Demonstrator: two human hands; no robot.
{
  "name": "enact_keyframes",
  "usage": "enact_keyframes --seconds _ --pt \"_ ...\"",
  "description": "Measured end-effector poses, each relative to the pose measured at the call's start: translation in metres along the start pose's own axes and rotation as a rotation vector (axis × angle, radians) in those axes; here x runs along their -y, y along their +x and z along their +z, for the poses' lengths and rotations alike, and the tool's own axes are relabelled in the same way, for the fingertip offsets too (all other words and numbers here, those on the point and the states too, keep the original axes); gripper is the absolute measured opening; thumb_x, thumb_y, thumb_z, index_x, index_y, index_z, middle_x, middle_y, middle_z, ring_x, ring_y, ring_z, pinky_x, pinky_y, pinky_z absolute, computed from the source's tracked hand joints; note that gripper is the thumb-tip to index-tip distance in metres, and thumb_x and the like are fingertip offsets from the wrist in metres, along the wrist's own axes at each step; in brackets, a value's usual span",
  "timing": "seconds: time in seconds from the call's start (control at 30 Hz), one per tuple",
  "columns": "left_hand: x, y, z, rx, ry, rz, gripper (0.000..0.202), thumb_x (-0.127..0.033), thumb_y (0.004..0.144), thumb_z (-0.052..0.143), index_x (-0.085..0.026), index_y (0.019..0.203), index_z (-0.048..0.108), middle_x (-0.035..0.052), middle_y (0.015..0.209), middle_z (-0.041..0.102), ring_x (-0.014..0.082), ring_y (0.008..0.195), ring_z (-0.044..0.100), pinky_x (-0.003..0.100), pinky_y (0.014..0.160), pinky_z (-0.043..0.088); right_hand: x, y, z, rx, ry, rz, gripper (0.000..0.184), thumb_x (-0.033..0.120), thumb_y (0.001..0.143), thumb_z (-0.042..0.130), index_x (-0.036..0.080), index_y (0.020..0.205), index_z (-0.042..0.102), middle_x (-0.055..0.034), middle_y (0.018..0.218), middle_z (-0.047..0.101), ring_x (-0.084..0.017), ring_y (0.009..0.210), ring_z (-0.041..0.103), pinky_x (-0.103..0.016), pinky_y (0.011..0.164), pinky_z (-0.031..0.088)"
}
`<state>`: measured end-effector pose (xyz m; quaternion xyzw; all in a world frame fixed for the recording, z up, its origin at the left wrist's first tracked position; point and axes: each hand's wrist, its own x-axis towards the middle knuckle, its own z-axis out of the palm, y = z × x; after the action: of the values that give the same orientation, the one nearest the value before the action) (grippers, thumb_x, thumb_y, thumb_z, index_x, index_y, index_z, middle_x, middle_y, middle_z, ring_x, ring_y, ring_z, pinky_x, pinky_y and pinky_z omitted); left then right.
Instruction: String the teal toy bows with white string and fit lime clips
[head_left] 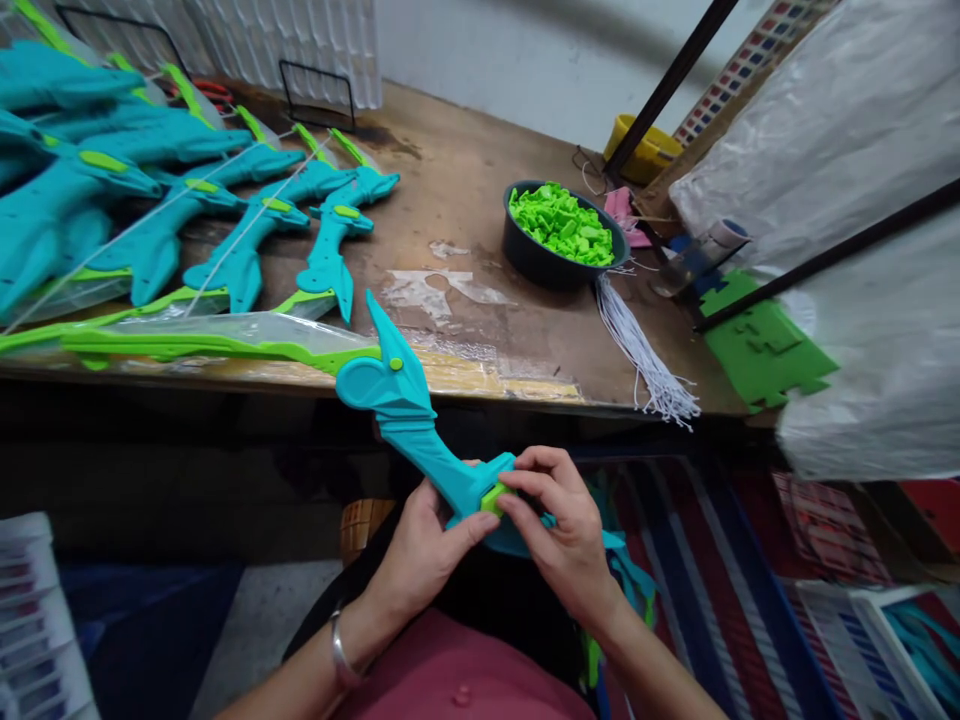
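- The teal handle sits in your left hand, over your lap at the near side of the table, and slants from your hands toward the far left
- The small green piece lies at the handle's near end, between your left thumb and the fingertips of your right hand
- The handle is smooth, with a pointed horn at its far end and a round green spot; a bright green limb runs left from it, along the table's near edge
- Your left hand is closed around the handle, thumb lying along the near end
- Your right hand comes in from the right, thumb and fingers pinched on the green piece
- Farther off, a dark bowl of green pieces stands on the right, and more teal bows lie on the left
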<state>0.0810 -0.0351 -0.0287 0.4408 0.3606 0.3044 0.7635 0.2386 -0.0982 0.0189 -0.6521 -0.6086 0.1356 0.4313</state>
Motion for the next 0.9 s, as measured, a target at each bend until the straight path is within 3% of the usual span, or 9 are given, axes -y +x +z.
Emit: enact_keyframes --seconds 0.2,0.3,0.47,0.63,0.9 --pt "0.005 0.0 0.005 -0.073 -0.027 -0.026 0.057 -0.036 0.075 0.087 -0.018 0.124 0.066 0.0125 0.125 0.073 0.0347 0.116 0.068 0.046 0.102 0.052 -0.006 0.007 -0.006 0.139 0.138 0.191 0.011 0.023 0.091 0.07 0.025 0.101 0.068 -0.0095 0.138 0.058 -0.027 0.129 0.057 -0.042 0.107 0.048" --pt "0.006 0.0 0.007 -0.084 0.014 -0.015 0.054 -0.035 0.075 0.087 -0.018 0.122 0.067 0.0124 0.122 0.073 0.0343 0.115 0.068 0.045 0.103 0.051 -0.007 0.006 -0.008 0.184 0.226 0.271 0.009 0.023 0.091 0.071 0.025 0.098 0.065 -0.0089 0.137 0.06 -0.025 0.125 0.06 -0.04 0.105 0.049" --pt "0.007 0.002 0.011 -0.03 -0.051 -0.058 0.058 -0.037 0.078 0.085 -0.018 0.128 0.062 0.012 0.123 0.073 0.0317 0.114 0.069 0.042 0.099 0.054 -0.004 0.002 -0.008 0.081 0.136 0.191 0.005 0.02 0.094 0.067 0.025 0.096 0.066 -0.0083 0.133 0.062 -0.023 0.125 0.06 -0.04 0.104 0.049" --pt "0.008 0.002 0.012 -0.047 -0.037 -0.078 0.06 -0.037 0.079 0.085 -0.018 0.131 0.061 0.0136 0.13 0.071 0.0319 0.117 0.068 0.041 0.101 0.054 -0.001 0.003 -0.008 0.08 0.142 0.216 0.006 0.019 0.093 0.068 0.024 0.091 0.065 -0.0083 0.131 0.062 -0.023 0.119 0.062 -0.039 0.099 0.051" --pt "0.005 0.0 0.013 -0.058 -0.027 -0.073 0.055 -0.037 0.079 0.084 -0.019 0.126 0.064 0.012 0.123 0.073 0.0315 0.113 0.07 0.041 0.097 0.056 0.002 0.0 -0.001 0.036 0.173 0.254 0.007 0.018 0.091 0.066 0.024 0.09 0.062 -0.0092 0.13 0.062 -0.024 0.12 0.062 -0.041 0.099 0.051"
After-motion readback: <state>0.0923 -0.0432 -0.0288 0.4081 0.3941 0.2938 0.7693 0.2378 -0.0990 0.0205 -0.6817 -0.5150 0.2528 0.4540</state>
